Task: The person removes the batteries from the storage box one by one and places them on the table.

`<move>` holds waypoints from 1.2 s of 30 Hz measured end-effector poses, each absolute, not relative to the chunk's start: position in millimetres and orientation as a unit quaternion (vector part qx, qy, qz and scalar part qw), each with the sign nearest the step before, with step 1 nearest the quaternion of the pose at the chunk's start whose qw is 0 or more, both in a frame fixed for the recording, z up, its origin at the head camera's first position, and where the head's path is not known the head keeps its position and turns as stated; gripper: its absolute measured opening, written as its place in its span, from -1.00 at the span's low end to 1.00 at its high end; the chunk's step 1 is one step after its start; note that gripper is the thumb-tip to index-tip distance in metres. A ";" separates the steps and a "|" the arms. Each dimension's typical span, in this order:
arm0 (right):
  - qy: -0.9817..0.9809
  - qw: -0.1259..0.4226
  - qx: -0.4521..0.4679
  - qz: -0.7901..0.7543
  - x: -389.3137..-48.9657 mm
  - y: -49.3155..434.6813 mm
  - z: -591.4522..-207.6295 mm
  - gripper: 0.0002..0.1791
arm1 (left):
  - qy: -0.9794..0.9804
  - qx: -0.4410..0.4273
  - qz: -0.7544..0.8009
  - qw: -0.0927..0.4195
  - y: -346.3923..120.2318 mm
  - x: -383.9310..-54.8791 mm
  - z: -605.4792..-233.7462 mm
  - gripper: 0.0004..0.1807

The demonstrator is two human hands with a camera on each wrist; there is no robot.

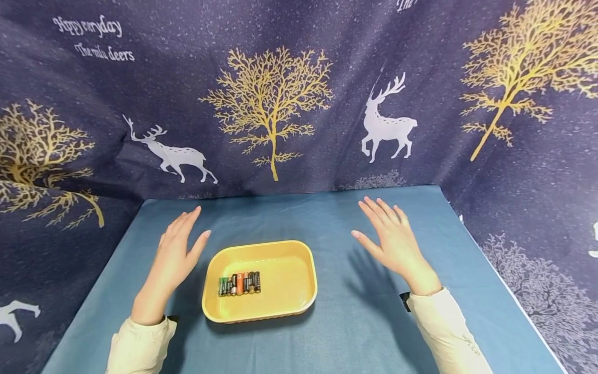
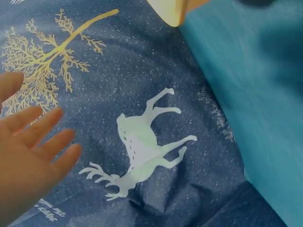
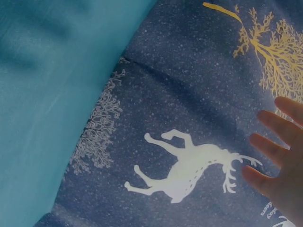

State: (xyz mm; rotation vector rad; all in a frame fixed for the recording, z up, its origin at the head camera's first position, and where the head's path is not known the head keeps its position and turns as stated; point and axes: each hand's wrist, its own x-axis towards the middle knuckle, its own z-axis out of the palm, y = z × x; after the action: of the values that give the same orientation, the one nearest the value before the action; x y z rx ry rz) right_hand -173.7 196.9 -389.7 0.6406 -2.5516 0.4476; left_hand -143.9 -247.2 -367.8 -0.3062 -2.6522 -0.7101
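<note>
A yellow rectangular tray [image 1: 287, 306] with rounded corners sits on the blue-covered table in the head view. Inside it, toward its left, several batteries [image 1: 240, 284] lie side by side in a row; they are green, black and orange. My left hand [image 1: 174, 257] is raised left of the tray, fingers extended, holding nothing. To the tray's right, my right hand [image 1: 394, 241] hovers above its own shadow with fingers spread and holds nothing. Both wrist views show the hands, the left [image 2: 35, 151] and the right [image 3: 284, 156], with extended fingers against the curtain.
Blue cloth [image 1: 345, 343] covers the table. Dark curtains [image 1: 299, 104] printed with gold trees and white deer hang behind and at both sides. Cream sleeves [image 1: 142, 345] cover my forearms. Part of the yellow tray [image 2: 171, 10] shows at the left wrist view's top edge.
</note>
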 end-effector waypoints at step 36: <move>-0.932 0.194 0.256 0.169 -170.2 187.7 -414.5 -0.25 | -0.934 -0.040 -0.356 0.012 -254.8 -151.8 -417.3 -0.49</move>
State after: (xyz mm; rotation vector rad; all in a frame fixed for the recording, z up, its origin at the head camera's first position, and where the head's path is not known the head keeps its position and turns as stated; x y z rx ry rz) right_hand -170.2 187.7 -414.5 0.7175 -2.6123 0.4740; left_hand -151.8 -254.8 -417.3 -0.1236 -2.9101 -1.1097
